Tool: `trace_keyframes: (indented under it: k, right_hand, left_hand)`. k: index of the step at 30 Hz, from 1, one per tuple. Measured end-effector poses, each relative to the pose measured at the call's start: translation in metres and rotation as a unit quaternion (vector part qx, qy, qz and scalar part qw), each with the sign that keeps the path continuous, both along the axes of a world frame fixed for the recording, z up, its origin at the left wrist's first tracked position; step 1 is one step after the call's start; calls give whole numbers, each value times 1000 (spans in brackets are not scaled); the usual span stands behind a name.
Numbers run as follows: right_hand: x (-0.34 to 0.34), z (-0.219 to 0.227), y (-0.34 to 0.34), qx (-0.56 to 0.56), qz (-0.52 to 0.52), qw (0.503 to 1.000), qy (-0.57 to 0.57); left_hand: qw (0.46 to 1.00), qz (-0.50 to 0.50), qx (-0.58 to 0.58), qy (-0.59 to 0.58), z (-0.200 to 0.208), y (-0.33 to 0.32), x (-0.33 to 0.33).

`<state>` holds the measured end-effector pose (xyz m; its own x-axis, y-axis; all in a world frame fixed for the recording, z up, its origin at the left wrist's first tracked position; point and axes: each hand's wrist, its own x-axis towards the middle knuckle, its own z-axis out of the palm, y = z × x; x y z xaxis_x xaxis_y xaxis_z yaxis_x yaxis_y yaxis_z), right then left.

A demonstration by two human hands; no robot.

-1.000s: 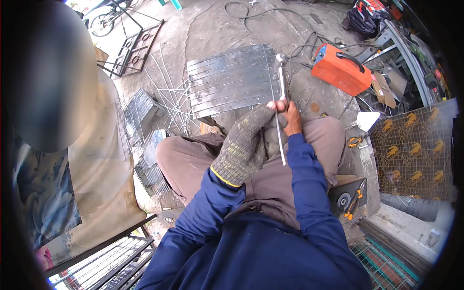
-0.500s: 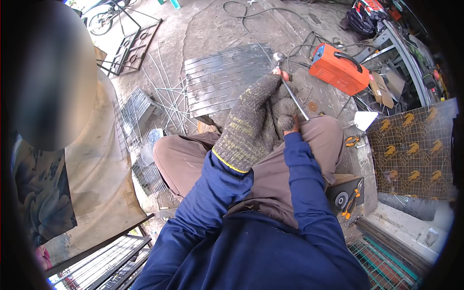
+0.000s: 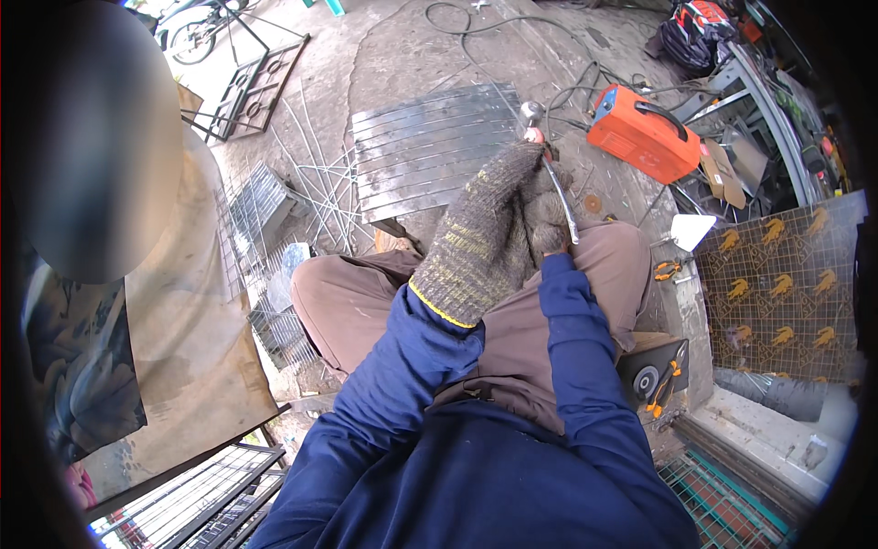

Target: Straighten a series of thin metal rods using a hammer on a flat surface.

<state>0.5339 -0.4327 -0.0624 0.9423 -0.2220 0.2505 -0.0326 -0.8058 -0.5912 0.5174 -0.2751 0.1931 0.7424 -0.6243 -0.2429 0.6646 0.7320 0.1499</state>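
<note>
My left hand (image 3: 480, 224) wears a grey-brown knit work glove with a yellow cuff edge. Its fingers are closed, with a bare fingertip showing just below a round silver metal ball. The hand grips a thin metal rod (image 3: 562, 197) that slants down toward my right knee; the ball (image 3: 531, 113) sits at the rod's upper end. Close against the left glove is my right hand (image 3: 551, 222), also gloved in part, its fingers curled beside the rod. The left glove covers much of it, so what it holds is hidden.
A slatted metal platform (image 3: 430, 151) stands ahead, with thin rods (image 3: 325, 192) scattered to its left. Right of it is an orange welding machine (image 3: 642, 134) with cables. Orange-handled pliers (image 3: 666, 270) and an angle-grinder-like disc (image 3: 646, 380) lie near my right knee.
The rod has turned steeper, its lower end shifting slightly left and down. The ball has moved a little right, and both hands have shifted slightly.
</note>
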Motion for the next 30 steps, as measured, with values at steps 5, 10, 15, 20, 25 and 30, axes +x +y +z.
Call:
trace_keyframes:
  k: [5, 10, 15, 20, 25, 30]
  right_hand:
    - [5, -8, 2, -99, 29, 995, 5]
    - [-2, 45, 3, 194, -75, 971, 119]
    - [4, 33, 10, 238, -99, 953, 161]
    - [-2, 42, 11, 284, -88, 938, 180]
    - [14, 39, 9, 196, -124, 965, 125]
    - [48, 46, -6, 251, -95, 959, 89]
  left_hand:
    - [996, -8, 85, -35, -14, 3, -4]
    - [984, -88, 149, -39, -48, 17, -23]
    - [952, -165, 240, -96, -142, 45, -29]
    - [848, -261, 402, -228, -188, 50, -33]
    - [875, -261, 353, -205, -213, 49, -52]
    - [871, -273, 349, -212, -208, 42, -69]
